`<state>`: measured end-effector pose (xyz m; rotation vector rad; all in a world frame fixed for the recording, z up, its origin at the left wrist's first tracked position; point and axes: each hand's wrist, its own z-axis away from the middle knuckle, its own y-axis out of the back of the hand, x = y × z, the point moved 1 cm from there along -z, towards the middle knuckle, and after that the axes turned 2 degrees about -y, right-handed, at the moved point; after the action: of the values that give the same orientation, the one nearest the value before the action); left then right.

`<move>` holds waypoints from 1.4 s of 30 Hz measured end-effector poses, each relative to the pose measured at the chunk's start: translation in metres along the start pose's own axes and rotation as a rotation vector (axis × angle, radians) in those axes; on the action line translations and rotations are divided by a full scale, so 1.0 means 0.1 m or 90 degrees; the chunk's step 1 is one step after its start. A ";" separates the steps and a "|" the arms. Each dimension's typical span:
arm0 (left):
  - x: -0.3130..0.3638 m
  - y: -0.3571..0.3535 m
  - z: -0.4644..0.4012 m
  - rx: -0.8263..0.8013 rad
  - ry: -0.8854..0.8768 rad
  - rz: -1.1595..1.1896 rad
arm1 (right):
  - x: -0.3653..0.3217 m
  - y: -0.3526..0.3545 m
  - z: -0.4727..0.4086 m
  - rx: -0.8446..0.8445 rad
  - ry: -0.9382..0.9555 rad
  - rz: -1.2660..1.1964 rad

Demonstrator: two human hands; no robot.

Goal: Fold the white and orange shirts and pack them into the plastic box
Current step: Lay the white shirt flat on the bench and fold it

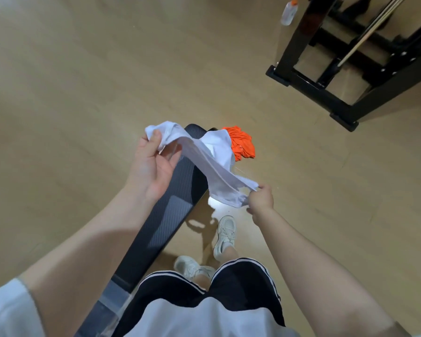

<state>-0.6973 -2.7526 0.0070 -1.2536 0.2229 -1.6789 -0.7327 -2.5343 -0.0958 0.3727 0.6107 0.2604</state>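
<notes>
From the head camera, the white shirt hangs stretched in the air above the dark mesh chair back. The left hand pinches one end of it with its grip clamped, thumb over the cloth. The right hand has its grip clamped on the other end, lower down. The orange shirt lies bunched just beyond the white shirt, touching it. A bottle lies on the floor well beyond, beside a black frame.
</notes>
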 end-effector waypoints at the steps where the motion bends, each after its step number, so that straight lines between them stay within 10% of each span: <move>1: -0.05 0.06 -0.01 0.024 0.010 -0.001 | 0.01 0.01 0.03 -0.061 -0.043 -0.078; 13: -0.09 -0.25 -0.70 0.142 0.080 -0.209 | -0.72 0.26 -0.23 -0.144 0.096 -0.381; 32: -0.15 -2.83 -3.31 -0.049 0.024 -0.322 | -3.23 1.48 -1.95 0.137 0.358 0.166; 36: -0.13 -2.73 -3.50 0.034 -0.010 -0.279 | -3.27 1.51 -2.07 0.210 0.395 0.160; 42: -0.25 -1.98 -3.63 0.239 0.057 -0.372 | -2.85 1.13 -2.15 0.019 0.324 0.048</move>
<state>-1.1082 -2.7742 -0.0449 -1.0084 -0.4305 -2.1470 -1.1018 -2.4745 -0.0672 0.3604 1.1031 0.4239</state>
